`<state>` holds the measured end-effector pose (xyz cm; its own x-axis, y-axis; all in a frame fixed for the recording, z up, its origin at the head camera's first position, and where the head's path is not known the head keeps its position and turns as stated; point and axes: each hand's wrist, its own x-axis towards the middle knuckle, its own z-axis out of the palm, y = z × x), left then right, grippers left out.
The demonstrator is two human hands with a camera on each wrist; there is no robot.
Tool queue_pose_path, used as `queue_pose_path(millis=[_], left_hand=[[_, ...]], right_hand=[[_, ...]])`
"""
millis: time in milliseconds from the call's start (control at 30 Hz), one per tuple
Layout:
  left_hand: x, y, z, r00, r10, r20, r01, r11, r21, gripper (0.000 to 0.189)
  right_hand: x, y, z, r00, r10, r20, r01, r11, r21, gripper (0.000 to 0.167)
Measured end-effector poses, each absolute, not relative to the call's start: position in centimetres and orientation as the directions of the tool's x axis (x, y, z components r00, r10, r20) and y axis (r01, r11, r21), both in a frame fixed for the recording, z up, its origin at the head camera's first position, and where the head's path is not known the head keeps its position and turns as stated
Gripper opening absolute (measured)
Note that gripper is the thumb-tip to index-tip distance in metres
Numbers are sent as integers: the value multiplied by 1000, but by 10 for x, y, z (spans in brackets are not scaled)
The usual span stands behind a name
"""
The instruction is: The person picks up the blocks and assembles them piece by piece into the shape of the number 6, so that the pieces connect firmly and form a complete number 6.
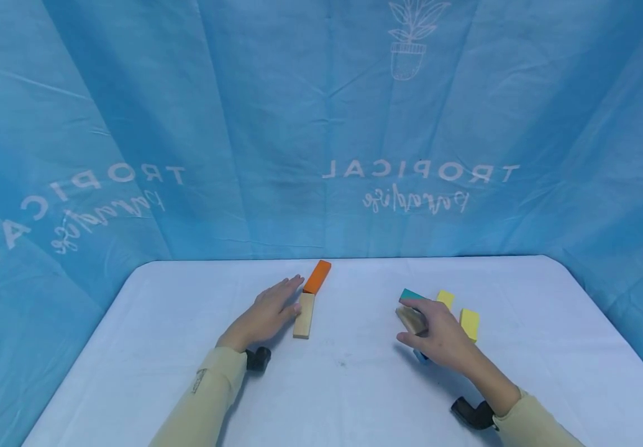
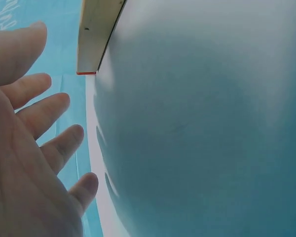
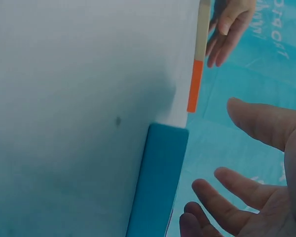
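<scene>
My left hand [image 1: 268,313] is spread beside a plain wooden block [image 1: 303,316], its thumb over or against the block's left edge. An orange block [image 1: 317,277] lies end to end with that wooden one. No object is between the fingers of the left hand [image 2: 34,138] in its wrist view. My right hand [image 1: 441,338] hovers with thumb and fingers apart above another wooden block [image 1: 412,320]. Around it lie a teal block [image 1: 412,295] and a blue block [image 1: 422,357], both partly hidden. The right wrist view shows the blue block [image 3: 158,177] below the open right hand [image 3: 256,197].
Two yellow blocks [image 1: 469,324] lie just right of the right hand. All blocks rest on a white-covered table [image 1: 343,397]. Blue printed curtains [image 1: 276,124] rise behind the table and at its sides. A black device [image 1: 472,415] sits at each wrist.
</scene>
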<state>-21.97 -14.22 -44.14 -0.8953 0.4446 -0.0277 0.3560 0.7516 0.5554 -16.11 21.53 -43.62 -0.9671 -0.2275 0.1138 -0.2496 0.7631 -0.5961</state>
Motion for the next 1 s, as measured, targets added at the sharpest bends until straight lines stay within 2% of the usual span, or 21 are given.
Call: queue_pose_path(millis=[233,733,1000], left_hand=[[-228,-142,-440,-893,446,-55,346,760,550,60],[-240,-139,-442,-858,509,-63,406,749,524,61],[-241,-137,-442,-824,565,-30,473,717,511,56]], right_hand=[[-165,220,-434,-973,-227,54,-216,792,-571,63],[-173,228,-439,-949,-302,91,-311,846,-432,60],[-176,228,-441,-932,-339,127,-361,855,-373,59]])
